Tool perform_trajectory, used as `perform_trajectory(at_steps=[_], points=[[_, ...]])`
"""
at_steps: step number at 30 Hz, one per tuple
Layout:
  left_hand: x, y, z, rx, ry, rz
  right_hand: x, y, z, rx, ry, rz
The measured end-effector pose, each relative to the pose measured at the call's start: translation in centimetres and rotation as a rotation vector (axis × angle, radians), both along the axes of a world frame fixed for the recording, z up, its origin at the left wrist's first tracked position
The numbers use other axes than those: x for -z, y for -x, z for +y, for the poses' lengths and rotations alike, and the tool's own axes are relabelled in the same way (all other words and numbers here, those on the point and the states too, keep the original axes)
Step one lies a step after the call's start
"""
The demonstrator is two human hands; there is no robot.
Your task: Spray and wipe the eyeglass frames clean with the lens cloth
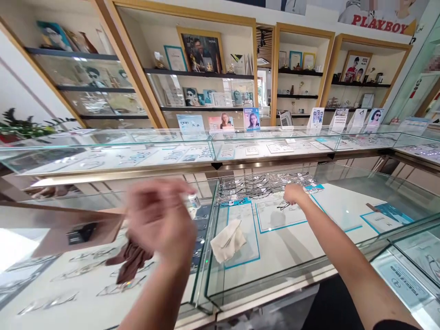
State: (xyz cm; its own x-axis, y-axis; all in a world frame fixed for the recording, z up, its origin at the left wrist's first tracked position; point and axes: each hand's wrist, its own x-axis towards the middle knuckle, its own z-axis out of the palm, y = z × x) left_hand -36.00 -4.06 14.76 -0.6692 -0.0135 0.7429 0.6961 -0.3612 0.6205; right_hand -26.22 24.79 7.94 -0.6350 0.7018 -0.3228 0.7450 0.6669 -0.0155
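My right hand (296,195) reaches far across the glass counter, its fingers closed on a pair of dark-framed eyeglasses (283,206), mostly hidden by the hand. Beside it lie rows of eyeglasses (250,184) toward the counter's far edge. My left hand (161,215) is raised nearer to me over the left part of the counter. Motion smears its fingers, so I cannot make out whether they hold anything. A crumpled cream cloth (228,240) rests on the glass between the two arms. Below the left hand is a brown cloth (132,259).
A long glass display case (240,149) with eyeglasses inside runs across the back, with advertising cards (252,119) standing on top. Wood-framed shelves line the wall. A small white bottle (194,200) and a black box (80,233) are on the left. Glass edges (202,275) divide the counter.
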Motion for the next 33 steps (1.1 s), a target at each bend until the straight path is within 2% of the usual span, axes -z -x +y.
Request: perform_trajectory(at_steps=[2,5,7,9,11,16,21,28,33], points=[[2.4,1.0,1.7,0.087,0.118,-0.041,-0.5,-0.3,-0.8,-0.022,-0.027,0.070],[6.7,3.3,4.4,0.355,0.401,-0.224,-0.9,-0.6,-2.4,-0.110,-0.069,0.223],[9.2,4.8,5.6,0.485,0.496,-0.331,-0.7,-0.7,-3.6,-0.195,-0.069,0.330],[11.0,5.8,6.1,0.538,0.549,-0.364,-0.1,-0.6,-4.6,-0.277,-0.044,0.421],[12.0,6.3,6.2,0.557,0.582,-0.375,0.7,-0.4,-5.2,-0.340,-0.007,0.484],[12.8,6.1,5.9,0.622,0.629,-0.414,2.7,0.1,-6.0,-0.411,0.149,0.812],[12.5,5.3,5.6,0.746,0.672,-0.427,3.1,-0.1,-6.8,-0.471,0.278,1.065],[11.6,4.5,4.9,0.896,0.670,-0.461,3.2,-0.1,-7.5,-0.520,0.400,1.182],[11.4,4.5,4.9,0.890,0.661,-0.471,3.5,0.1,-7.9,-0.501,0.510,1.223]])
